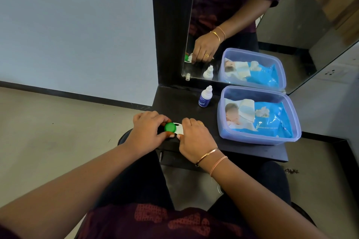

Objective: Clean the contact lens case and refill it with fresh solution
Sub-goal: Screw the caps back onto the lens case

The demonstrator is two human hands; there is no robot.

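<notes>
Green cap pinched by left hand; right hand pins white case on worktop; twist gently.
</notes>
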